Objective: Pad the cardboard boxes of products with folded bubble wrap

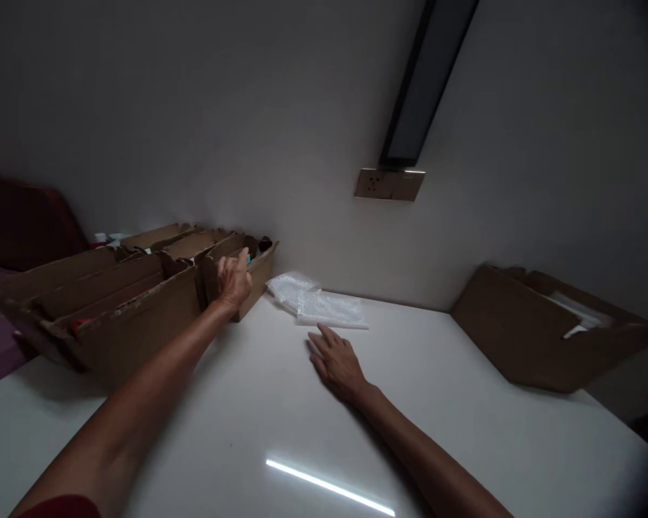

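My left hand [234,279] is at the front wall of the small right-hand cardboard box [257,283], its fingers curled at the top edge. A small blue patch [249,259] shows beside the fingertips; what the fingers hold, if anything, is hidden. My right hand [339,361] lies low over the white table [281,410], palm down with fingers apart and nothing in them. Just beyond its fingertips are clear bubble wrap pieces [332,308], lying flat against the wall side.
Larger open cardboard boxes [145,327] stand in a row at the left, with some red items inside. Another cardboard box [518,334] holding white material is at the right. A socket plate [389,185] and a dark-framed panel [432,79] are on the wall.
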Available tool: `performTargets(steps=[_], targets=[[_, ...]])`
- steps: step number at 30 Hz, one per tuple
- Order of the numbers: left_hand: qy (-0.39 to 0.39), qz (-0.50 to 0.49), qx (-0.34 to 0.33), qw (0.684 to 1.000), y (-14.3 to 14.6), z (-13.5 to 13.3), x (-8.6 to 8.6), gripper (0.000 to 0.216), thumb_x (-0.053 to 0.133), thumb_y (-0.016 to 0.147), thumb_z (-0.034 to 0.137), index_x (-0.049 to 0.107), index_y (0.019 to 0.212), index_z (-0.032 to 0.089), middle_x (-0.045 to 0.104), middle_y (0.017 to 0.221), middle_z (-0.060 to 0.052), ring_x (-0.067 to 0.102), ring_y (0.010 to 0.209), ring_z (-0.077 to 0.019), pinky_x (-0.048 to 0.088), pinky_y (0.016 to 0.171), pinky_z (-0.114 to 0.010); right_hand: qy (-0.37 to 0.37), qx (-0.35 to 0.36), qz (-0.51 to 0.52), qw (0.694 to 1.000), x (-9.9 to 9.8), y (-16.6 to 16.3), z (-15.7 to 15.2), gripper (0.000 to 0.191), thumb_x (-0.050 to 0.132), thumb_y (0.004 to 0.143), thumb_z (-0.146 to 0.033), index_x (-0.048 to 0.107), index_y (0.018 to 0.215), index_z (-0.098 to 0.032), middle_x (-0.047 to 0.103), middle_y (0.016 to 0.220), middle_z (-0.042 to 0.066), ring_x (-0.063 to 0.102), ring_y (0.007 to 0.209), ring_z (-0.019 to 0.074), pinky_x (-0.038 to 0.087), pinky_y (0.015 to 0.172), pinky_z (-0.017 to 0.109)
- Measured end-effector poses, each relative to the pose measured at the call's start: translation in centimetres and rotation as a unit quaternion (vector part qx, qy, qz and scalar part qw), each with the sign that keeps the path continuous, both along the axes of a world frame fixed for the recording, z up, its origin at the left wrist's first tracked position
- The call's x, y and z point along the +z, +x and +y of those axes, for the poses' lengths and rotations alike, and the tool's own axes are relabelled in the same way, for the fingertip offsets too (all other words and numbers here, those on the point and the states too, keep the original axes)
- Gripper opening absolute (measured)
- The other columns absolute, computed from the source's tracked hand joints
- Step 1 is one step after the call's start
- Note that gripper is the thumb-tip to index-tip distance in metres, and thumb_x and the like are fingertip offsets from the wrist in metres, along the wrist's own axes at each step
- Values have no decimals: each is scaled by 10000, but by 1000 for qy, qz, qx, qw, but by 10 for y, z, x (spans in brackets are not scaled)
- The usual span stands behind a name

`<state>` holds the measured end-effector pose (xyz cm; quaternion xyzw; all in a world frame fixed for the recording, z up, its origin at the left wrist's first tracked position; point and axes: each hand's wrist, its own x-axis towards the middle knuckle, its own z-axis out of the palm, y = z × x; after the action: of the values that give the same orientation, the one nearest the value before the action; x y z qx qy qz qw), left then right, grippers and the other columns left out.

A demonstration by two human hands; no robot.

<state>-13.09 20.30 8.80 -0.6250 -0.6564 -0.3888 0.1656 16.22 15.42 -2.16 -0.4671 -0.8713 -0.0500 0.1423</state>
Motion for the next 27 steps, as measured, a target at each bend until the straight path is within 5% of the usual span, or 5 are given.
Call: performTargets(steps=[6, 13, 19, 24, 27], targets=[[10, 31, -30, 999, -10, -34, 1, 561, 489, 774, 67, 562, 1329, 104, 658, 930, -131, 609, 956, -296, 472, 937, -455, 5, -150, 38, 988, -2, -9, 63, 393, 450, 979, -312, 540, 1323, -143, 550, 1382, 196, 500, 1271, 297, 399, 979, 415], [103, 43, -180, 977, -4, -157, -14, 600, 515, 871, 84, 430, 1449, 223, 645, 1133, -88, 584, 1120, -257, 466, 1028, -448, 15, -230, 94, 969, -12, 23, 54, 374, 438, 976, -304, 554, 1277, -116, 553, 1378, 199, 535, 1217, 301, 391, 964, 401], [84, 17, -303, 949, -15, -257, -23, 739, 548, 850, 7, 352, 1511, 277, 639, 1196, -71, 545, 1269, -235, 453, 1107, -436, 33, -242, 155, 957, -17, 50, 40, 328, 461, 939, -281, 616, 1193, -143, 610, 1317, 162, 571, 1176, 279, 408, 952, 387], [70, -105, -192, 973, -35, -303, -53, 788, 697, 769, 201, 399, 1471, 400, 519, 1440, -29, 425, 1406, -314, 323, 1203, -562, 61, -219, 198, 953, -18, 61, 24, 343, 426, 899, -215, 653, 1155, -188, 633, 1286, 109, 565, 1197, 252, 432, 949, 389], [71, -261, -152, 951, -34, -307, -84, 990, 776, 686, 330, 251, 1508, 497, 380, 1569, 16, 388, 1434, -348, 376, 1171, -570, 71, -198, 195, 958, -17, 59, 21, 368, 451, 891, -228, 660, 1192, -187, 582, 1366, 118, 538, 1233, 269, 428, 973, 409]])
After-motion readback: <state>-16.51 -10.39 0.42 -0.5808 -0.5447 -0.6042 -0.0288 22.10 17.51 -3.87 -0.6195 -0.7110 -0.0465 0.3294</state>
